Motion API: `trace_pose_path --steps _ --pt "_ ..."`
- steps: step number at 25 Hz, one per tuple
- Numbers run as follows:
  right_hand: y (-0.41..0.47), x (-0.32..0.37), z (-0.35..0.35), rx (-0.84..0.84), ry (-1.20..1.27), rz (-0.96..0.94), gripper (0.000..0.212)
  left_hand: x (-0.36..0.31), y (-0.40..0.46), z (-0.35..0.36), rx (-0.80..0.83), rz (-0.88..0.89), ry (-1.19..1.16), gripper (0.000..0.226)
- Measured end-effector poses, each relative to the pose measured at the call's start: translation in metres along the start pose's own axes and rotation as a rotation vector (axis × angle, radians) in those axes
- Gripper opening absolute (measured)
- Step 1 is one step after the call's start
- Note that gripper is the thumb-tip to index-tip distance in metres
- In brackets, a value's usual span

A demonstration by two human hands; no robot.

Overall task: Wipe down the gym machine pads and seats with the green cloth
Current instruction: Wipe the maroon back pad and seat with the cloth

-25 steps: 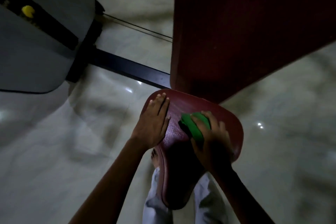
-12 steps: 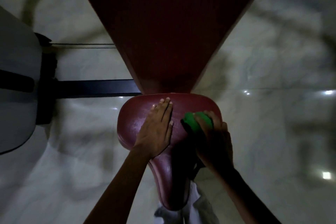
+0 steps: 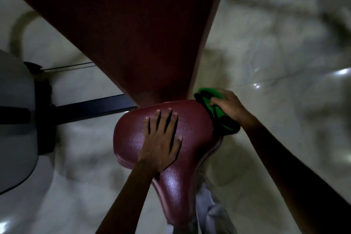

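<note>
My left hand [image 3: 161, 144] flat on seat [image 3: 190, 131] | right hand [image 3: 228, 106] gripping cloth [image 3: 218, 114] | press firmly along seat's right edge

Two hands (left hand [image 3: 161, 142], right hand [image 3: 227, 106]), one green cloth [image 3: 218, 112], one maroon seat [image 3: 171, 176], one back pad [image 3: 142, 34].

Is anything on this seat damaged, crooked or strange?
Nothing stands out. The maroon seat shows no tear or spill. The left hand rests flat on it, and the right hand holds the green cloth at its right edge. The dim light hides fine marks.
</note>
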State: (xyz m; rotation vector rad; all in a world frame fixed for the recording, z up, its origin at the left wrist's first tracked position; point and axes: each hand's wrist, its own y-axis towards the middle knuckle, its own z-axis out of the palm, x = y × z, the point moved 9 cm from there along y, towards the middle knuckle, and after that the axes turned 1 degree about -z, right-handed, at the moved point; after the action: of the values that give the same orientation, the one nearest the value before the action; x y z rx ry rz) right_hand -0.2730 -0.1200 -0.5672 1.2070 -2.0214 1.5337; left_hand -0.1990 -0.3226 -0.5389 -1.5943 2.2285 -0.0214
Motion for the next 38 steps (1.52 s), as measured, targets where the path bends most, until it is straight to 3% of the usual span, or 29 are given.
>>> trace_pose_path --steps 3,5,8,10,14,16,21,24,27,31,33,35,38 --pt "-0.028 -0.029 -0.017 -0.065 0.050 -0.006 0.030 -0.004 0.003 0.007 0.027 0.020 0.034 0.064" --pt "0.002 -0.016 -0.007 0.018 -0.098 -0.001 0.027 -0.005 0.004 0.010 0.043 0.060 0.070 0.064" --pt "0.046 0.028 0.033 0.271 -0.326 -0.065 0.015 -0.016 0.007 0.013 0.099 0.224 0.090 0.060" --pt "0.052 0.028 0.037 0.297 -0.262 -0.084 0.003 -0.022 0.009 0.013 0.111 0.289 0.094 0.058" --pt "-0.001 -0.035 -0.010 -0.048 0.121 -0.025 0.010 -0.022 0.011 0.009 0.116 0.290 0.068 0.058" --pt "-0.034 -0.068 -0.017 -0.095 0.200 0.064 0.015 -0.022 0.011 0.008 0.111 0.291 0.059 0.058" --pt "-0.009 -0.055 -0.009 -0.097 0.170 0.094 0.024 -0.021 0.010 0.011 0.117 0.321 0.056 0.058" --pt "-0.029 -0.057 -0.007 -0.302 0.235 0.104 0.019 -0.022 0.009 0.010 0.117 0.329 0.051 0.056" --pt "-0.104 -0.084 0.001 -0.474 0.197 0.171 0.010 -0.026 0.005 0.012 0.153 0.389 0.017 0.053" --pt "-0.120 -0.098 0.014 -0.562 0.320 0.277 0.048 -0.039 0.001 0.015 0.175 0.548 0.001 0.053" --pt "-0.110 -0.098 0.012 -0.649 0.440 0.323 0.040 -0.042 0.000 0.014 0.181 0.608 -0.015 0.053" --pt "-0.127 -0.093 0.020 -0.701 0.410 0.316 0.035 -0.041 -0.001 0.015 0.191 0.626 -0.025 0.054" --pt "-0.185 -0.093 0.059 -0.649 0.322 0.263 0.034 -0.043 -0.001 0.014 0.179 0.633 -0.010 0.054"
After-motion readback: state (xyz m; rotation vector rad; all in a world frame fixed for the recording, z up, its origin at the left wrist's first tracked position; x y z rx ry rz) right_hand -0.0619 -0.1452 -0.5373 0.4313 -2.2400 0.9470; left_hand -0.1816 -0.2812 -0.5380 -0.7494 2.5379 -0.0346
